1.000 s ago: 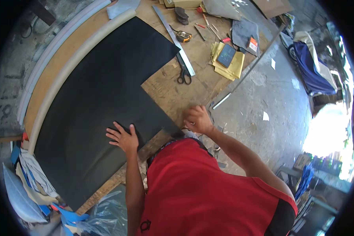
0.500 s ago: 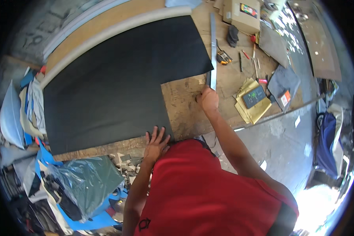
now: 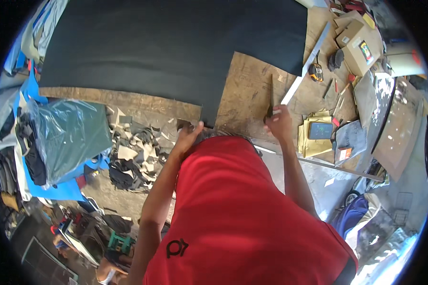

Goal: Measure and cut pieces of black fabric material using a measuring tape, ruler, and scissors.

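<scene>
My right hand (image 3: 278,122) grips dark scissors (image 3: 271,95), blade pointing away from me, beside the lower end of a long metal straightedge (image 3: 309,61). My left hand (image 3: 189,137) is curled at the table's near edge, by the narrow lower part of the large black sheet (image 3: 142,47); what its fingers hold is hidden. The sheet's notched edge borders bare wood of the table (image 3: 242,99).
To the right are a tape measure (image 3: 316,72), cardboard box (image 3: 355,50), pens, yellow folders (image 3: 306,145) and a phone (image 3: 320,130). Scraps (image 3: 128,152) and a plastic-wrapped green bundle (image 3: 71,137) lie left. Another person (image 3: 109,268) is partly visible at lower left.
My view has turned toward the table. My left hand has left the sheet's surface for its near edge, curling; my right hand has taken hold of the scissors.
</scene>
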The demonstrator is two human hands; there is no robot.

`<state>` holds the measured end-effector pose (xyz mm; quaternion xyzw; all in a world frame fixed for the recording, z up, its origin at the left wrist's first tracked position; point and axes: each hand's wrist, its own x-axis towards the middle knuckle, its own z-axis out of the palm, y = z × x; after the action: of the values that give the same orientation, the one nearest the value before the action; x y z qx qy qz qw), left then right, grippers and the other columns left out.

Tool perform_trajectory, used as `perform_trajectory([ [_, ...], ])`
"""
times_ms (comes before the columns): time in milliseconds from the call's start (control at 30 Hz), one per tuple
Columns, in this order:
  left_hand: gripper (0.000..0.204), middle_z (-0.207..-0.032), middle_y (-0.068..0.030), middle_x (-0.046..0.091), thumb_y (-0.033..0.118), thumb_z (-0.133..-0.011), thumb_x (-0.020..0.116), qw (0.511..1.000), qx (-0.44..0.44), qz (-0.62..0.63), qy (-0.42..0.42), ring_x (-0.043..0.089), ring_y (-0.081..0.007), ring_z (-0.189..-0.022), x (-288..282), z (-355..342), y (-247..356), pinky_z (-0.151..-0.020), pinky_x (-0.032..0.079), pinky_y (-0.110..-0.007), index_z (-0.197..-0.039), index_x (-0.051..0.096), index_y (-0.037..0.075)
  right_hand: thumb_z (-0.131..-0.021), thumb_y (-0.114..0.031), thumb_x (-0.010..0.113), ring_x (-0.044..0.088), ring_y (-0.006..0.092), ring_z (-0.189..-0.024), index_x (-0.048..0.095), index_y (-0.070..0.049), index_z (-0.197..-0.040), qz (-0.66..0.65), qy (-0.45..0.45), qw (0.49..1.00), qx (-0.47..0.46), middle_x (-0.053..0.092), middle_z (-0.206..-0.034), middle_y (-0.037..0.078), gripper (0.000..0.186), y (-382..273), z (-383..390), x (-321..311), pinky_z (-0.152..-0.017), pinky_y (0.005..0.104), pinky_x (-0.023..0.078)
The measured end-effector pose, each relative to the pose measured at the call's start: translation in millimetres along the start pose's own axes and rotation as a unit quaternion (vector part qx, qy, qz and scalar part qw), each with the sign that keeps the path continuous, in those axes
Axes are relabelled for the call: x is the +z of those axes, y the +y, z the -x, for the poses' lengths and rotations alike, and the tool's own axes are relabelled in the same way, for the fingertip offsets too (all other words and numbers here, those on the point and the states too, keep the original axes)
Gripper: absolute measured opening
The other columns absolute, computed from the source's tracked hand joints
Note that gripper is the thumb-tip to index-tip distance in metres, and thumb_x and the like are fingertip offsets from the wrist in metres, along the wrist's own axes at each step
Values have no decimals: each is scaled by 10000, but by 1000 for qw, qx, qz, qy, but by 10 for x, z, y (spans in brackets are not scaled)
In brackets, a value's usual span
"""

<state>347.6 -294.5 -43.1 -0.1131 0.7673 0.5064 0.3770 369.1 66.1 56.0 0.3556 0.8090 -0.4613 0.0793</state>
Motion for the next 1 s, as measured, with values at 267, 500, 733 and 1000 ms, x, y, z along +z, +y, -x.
perform_trajectory([
  [267,572,-1200,-151,749,352,-941,808,955,87,268,94,720,-260,-1033,346,-70,230,-901,548,-332,-1299,655,-67,-878,50,602,530,83,-580,609,-99,-1473,-236,-421,868,116,703,-793,70,613,583,-180,-440,-479,173,301],
  [500,426,-1238,-159,738,199,-958,798,970,23,235,66,708,-239,-1070,280,-51,321,-942,536,-322,-1266,674,-68,-886,2,640,486,34,-621,628,-65,-1475,-140,-577,802,71,682,-823,2,594,200,-941,-70,-499,159,253],
  [733,407,-1230,-166,742,167,-956,794,968,42,233,82,717,-237,-1040,316,-137,128,-922,547,-330,-1261,675,-74,-858,27,674,468,21,-642,627,-56,-1472,-138,-598,787,63,682,-850,-18,622,-19,-968,146,-510,158,253],
  [1000,435,-1256,-174,729,143,-961,784,968,-1,243,56,707,-254,-1094,296,-141,139,-961,536,-335,-1311,643,-74,-843,68,693,441,19,-632,618,-46,-1470,-104,-601,792,32,690,-885,-20,642,-60,-926,188,-512,159,252],
])
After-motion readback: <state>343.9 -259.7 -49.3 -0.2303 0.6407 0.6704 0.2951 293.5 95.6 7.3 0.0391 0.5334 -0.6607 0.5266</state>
